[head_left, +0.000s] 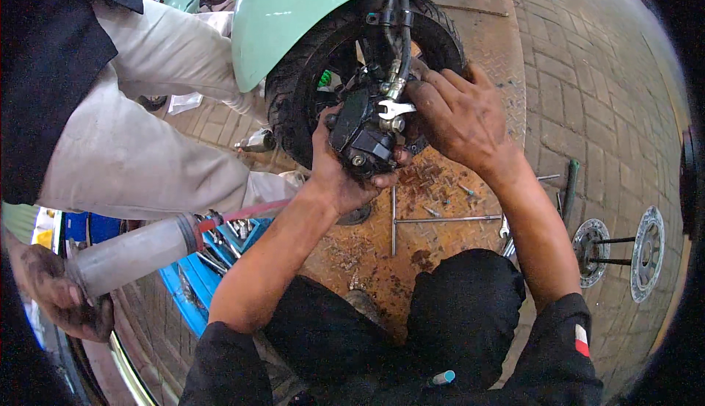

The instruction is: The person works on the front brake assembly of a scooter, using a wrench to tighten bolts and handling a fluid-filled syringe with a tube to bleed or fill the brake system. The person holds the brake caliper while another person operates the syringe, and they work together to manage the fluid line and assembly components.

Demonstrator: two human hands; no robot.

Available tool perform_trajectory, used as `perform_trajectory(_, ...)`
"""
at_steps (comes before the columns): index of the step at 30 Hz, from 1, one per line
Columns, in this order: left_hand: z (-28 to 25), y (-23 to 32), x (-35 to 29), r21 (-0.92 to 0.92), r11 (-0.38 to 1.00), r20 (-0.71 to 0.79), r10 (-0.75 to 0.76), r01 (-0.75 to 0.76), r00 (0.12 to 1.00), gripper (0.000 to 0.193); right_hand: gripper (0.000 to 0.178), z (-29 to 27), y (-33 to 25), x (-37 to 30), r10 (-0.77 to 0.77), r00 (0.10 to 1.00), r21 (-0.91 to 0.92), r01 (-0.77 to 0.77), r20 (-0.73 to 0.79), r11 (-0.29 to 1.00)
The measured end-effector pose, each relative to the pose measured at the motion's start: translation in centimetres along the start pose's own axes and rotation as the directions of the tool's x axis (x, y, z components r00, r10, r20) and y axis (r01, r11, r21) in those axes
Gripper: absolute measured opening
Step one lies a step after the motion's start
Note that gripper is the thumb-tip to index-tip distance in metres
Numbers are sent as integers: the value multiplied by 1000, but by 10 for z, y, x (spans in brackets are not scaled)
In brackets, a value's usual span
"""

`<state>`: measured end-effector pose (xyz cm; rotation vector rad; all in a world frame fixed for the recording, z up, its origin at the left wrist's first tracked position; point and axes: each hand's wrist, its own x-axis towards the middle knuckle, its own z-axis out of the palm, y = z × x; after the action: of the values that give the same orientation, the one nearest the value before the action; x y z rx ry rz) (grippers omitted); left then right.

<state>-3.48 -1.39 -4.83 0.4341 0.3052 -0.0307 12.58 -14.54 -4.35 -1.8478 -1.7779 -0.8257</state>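
A black brake caliper (361, 131) sits in front of the scooter's front wheel, cradled from below by my left hand (339, 171), with its fingers wrapped round it. Two brake hoses (400, 35) run down to metal fittings at the top of the caliper. A silver open-end wrench (395, 110) lies across the fitting bolt beside the caliper. My right hand (463, 116) is closed around the wrench's other end, which its fingers hide. Behind these, the black tyre (290, 90) stands under a mint-green fender (323, 9).
At left, another person's hand (55, 288) holds a large clear syringe (136, 255) with a reddish tube. A blue toolbox (192, 281) stands below it. A T-handle wrench (448, 220) lies on the rusty metal plate (345, 248). Metal discs (648, 253) stand on the paving at right.
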Motion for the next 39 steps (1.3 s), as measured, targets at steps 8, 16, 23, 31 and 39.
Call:
perform_trajectory(8, -16, 7, 9, 150, 987, -103, 68, -52, 992, 64, 23, 30, -3, -18, 198, 558, 537, -548, 806, -641)
perform_trajectory(16, -21, 7, 12, 297, 953, -110, 99, -62, 989, 70, 36, 44, 1, -17, 180, 488, 489, -638, 854, -594)
perform_trajectory(23, -8, -1, 15, 372, 921, -376, 263, -115, 889, 69, 22, 0, -1, 5, 133, 564, 524, -620, 815, -584)
perform_trajectory(31, -23, -1, 22, 257, 962, -163, 134, -89, 977, 65, 43, 4, -18, -8, 464, 462, 646, -643, 756, -411)
perform_trajectory(39, -10, -13, 25, 250, 961, -206, 169, -116, 964, 68, 48, 16, -10, -13, 383, 425, 572, -620, 820, -537)
